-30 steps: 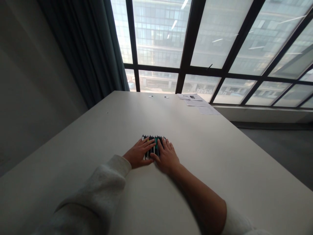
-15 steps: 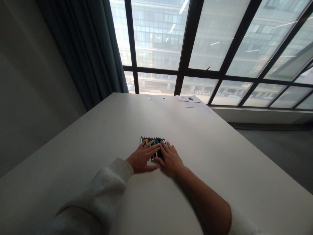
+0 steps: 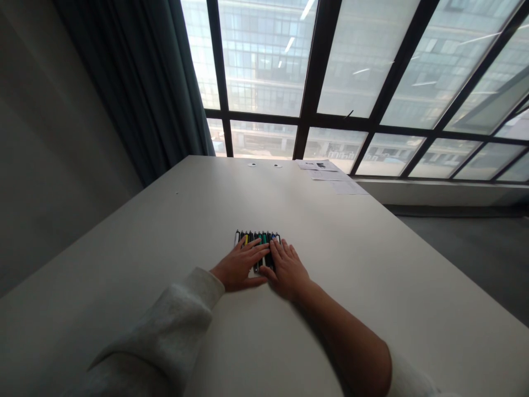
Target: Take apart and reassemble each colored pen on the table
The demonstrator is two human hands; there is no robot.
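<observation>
Several pens (image 3: 259,236) lie side by side in a tight row on the white table (image 3: 206,204), their tips or clickers facing away from me. White, yellow, green, blue and black parts show among them. My left hand (image 3: 237,267) rests flat over the left and middle pens, fingers stretched out. Over the right end of the row lies my right hand (image 3: 288,270), also flat with fingers extended. The fingertips of both hands come close together near the middle right. My palms and fingers hide much of the pens' lower parts.
Papers (image 3: 324,170) lie at the table's far right corner. Two small white-rimmed fittings (image 3: 252,165) sit near the far edge. Beyond stand large framed windows (image 3: 264,66), with a dark curtain (image 3: 136,82) at the left.
The hands stay almost in place on the pens. The whole view has shifted very slightly, and a little more of the row's left end shows.
</observation>
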